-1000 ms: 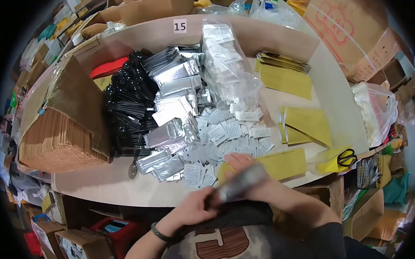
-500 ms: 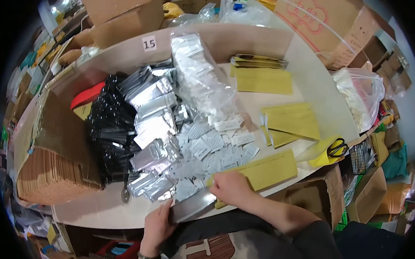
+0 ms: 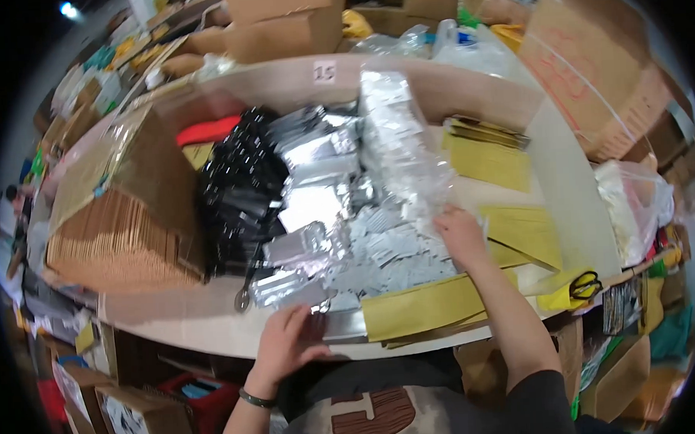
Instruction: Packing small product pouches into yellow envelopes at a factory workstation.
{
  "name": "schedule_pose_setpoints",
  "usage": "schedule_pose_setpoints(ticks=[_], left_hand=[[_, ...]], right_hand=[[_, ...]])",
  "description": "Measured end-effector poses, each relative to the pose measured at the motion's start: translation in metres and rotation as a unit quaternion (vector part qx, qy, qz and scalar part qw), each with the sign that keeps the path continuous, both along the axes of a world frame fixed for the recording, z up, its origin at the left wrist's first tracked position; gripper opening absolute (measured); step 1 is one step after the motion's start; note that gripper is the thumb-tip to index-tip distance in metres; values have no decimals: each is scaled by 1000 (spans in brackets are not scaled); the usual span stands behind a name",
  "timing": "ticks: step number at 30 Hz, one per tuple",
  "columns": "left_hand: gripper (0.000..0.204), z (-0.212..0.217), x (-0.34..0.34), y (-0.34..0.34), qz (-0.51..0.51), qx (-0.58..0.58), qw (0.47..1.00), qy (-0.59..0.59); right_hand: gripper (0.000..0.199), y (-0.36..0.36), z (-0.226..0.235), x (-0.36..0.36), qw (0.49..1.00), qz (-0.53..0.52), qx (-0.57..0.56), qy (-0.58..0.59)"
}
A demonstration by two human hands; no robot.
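At the table's front edge my left hand (image 3: 285, 340) is open, thumb and fingers apart, close to the silver packets. Just right of it lies a flat silver strip (image 3: 344, 326), its right end covered by a yellow envelope (image 3: 429, 303). More yellow paper shows under that envelope's lower edge. My right arm reaches over the envelope, and my right hand (image 3: 465, 239) is at the right side of a heap of small white printed slips (image 3: 395, 246). Its fingertips are blurred against the slips, so whether they grip one is unclear.
Silver packets (image 3: 315, 183) and black glossy packets (image 3: 242, 190) fill the middle left. A cardboard box (image 3: 123, 227) stands left, near a spoon (image 3: 242, 299). A clear bag (image 3: 398, 129) lies behind the slips. Yellow envelopes (image 3: 488, 160) and black-handled scissors (image 3: 585, 286) are right.
My right hand has left the silver strip and yellow envelope and moved up to the white slips. My left hand has let go of the strip. The view has shifted, moving the scene rightward.
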State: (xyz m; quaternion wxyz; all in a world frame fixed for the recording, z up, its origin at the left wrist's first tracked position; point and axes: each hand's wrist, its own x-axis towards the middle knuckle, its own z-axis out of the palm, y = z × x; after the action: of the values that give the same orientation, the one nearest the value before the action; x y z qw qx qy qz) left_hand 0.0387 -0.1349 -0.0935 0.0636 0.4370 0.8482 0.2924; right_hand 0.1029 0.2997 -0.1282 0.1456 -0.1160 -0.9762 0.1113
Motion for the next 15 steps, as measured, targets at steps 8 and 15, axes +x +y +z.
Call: schedule_pose_setpoints(ticks=[8,15], left_hand=[[44,-9,11,-58,188,65,980,-27],[32,-19,13,-72,246,85,966,-7]], right_hand=[[24,-28,28,13,988,-40,-120,-84],[19,-42,41,16,993,-41,-111,9]])
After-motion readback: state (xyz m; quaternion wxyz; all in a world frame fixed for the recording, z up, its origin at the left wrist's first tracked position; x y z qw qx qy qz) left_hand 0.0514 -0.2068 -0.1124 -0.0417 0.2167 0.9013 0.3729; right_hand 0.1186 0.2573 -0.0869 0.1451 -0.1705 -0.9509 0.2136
